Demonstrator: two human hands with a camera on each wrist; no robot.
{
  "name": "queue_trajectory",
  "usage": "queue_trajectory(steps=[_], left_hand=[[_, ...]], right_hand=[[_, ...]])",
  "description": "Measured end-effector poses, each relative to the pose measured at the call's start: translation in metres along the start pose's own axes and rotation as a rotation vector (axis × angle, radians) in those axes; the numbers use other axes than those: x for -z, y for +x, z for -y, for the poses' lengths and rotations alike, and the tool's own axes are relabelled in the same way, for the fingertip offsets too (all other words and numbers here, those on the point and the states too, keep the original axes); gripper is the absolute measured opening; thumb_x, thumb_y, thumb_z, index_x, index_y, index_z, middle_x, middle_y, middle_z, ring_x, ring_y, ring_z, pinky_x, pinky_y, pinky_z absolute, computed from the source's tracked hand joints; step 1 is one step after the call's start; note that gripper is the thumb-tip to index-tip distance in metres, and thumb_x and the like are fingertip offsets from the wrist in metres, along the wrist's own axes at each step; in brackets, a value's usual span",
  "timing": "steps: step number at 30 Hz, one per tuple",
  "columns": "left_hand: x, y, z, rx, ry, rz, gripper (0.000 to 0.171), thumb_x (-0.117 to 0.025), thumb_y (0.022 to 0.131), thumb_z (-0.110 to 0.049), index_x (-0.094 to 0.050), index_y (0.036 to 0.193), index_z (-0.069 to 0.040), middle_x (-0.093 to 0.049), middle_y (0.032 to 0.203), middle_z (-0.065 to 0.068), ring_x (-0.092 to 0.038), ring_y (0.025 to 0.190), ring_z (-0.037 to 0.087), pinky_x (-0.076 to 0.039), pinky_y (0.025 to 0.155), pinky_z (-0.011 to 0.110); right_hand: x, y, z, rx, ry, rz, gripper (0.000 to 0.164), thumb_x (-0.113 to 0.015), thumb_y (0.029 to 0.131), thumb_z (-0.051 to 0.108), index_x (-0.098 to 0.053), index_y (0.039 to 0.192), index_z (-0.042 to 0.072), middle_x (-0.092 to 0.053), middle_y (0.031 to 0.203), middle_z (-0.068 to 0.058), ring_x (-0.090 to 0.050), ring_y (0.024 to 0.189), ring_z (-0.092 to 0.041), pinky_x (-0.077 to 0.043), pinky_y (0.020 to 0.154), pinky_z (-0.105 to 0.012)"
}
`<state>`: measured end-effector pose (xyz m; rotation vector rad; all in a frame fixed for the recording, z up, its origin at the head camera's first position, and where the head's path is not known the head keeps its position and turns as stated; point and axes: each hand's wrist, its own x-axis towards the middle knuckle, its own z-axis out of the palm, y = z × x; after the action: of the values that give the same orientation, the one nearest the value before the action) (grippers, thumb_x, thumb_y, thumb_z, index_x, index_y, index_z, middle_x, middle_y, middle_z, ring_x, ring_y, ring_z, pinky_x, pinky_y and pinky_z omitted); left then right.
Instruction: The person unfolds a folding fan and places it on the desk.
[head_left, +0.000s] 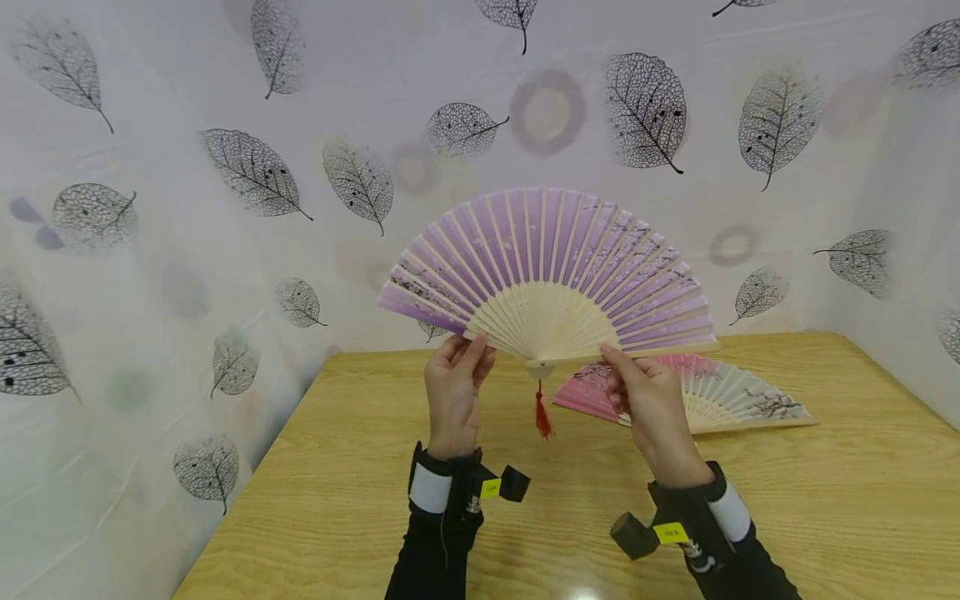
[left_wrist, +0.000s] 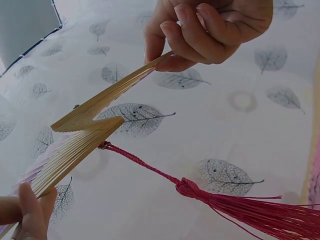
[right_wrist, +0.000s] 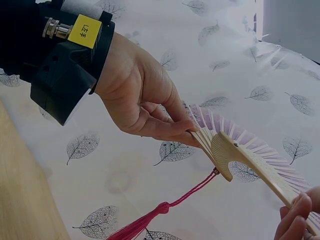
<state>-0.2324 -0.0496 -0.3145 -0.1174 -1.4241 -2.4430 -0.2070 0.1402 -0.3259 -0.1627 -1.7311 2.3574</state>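
Observation:
A purple folding fan (head_left: 555, 233) with pale wooden ribs is spread wide, held up above the table. My left hand (head_left: 456, 392) pinches its left end rib between thumb and fingers. At the opposite end rib, my right hand (head_left: 654, 404) has a thumb-and-finger grip. A red tassel (head_left: 542, 412) hangs from the fan's pivot. In the left wrist view the ribs (left_wrist: 90, 107) appear edge-on, the right hand at top and the left at the lower corner. The right wrist view shows the fan's purple cloth (right_wrist: 227, 125) and the tassel (right_wrist: 145, 220) below the pivot.
A second folding fan (head_left: 742, 396), pink and white, lies spread on the wooden table (head_left: 345, 467) behind my right hand. A white curtain (head_left: 480, 75) printed with leaves covers the back and sides. Black wrist mounts (head_left: 686, 508) sit on both forearms.

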Motion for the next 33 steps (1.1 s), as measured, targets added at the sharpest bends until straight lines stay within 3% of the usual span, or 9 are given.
queue_trajectory(steps=[14, 21, 27, 33], left_hand=[[0.001, 0.002, -0.002, 0.008, -0.026, -0.043, 0.024, -0.057, 0.089, -0.002, -0.055, 0.110, 0.009, -0.063, 0.081, 0.000, -0.061, 0.069, 0.005, -0.055, 0.067, 0.016], [0.006, 0.005, -0.004, 0.001, 0.007, -0.057, 0.026, -0.057, 0.089, -0.001, -0.055, 0.112, 0.010, -0.063, 0.082, 0.000, -0.062, 0.070, 0.005, -0.056, 0.068, 0.016], [0.027, 0.017, -0.009, -0.002, 0.063, -0.114, 0.025, -0.058, 0.088, 0.000, -0.055, 0.111, 0.009, -0.065, 0.081, 0.000, -0.064, 0.070, 0.007, -0.056, 0.068, 0.018], [0.071, 0.030, -0.029, 0.066, 0.245, -0.158, 0.028, -0.058, 0.087, 0.003, -0.051, 0.112, 0.015, -0.063, 0.071, -0.004, -0.063, 0.063, 0.004, -0.056, 0.066, 0.016]], right_hand=[[0.000, 0.001, -0.001, -0.038, 0.020, 0.085, 0.027, -0.060, 0.089, 0.030, -0.068, 0.064, 0.023, -0.050, 0.049, 0.010, -0.044, 0.043, 0.000, -0.035, 0.040, -0.011], [-0.003, 0.002, -0.008, -0.072, 0.021, 0.122, 0.030, -0.057, 0.091, 0.030, -0.068, 0.064, 0.024, -0.050, 0.050, 0.011, -0.044, 0.042, 0.001, -0.038, 0.041, -0.010], [-0.024, 0.009, -0.028, -0.124, 0.080, 0.166, 0.028, -0.054, 0.094, 0.025, -0.067, 0.069, 0.022, -0.051, 0.051, 0.011, -0.045, 0.043, 0.001, -0.039, 0.042, -0.010], [-0.070, 0.010, -0.068, -0.222, 0.144, 0.132, 0.023, -0.056, 0.092, 0.020, -0.066, 0.074, 0.012, -0.050, 0.053, 0.010, -0.044, 0.045, 0.002, -0.037, 0.041, -0.009]])
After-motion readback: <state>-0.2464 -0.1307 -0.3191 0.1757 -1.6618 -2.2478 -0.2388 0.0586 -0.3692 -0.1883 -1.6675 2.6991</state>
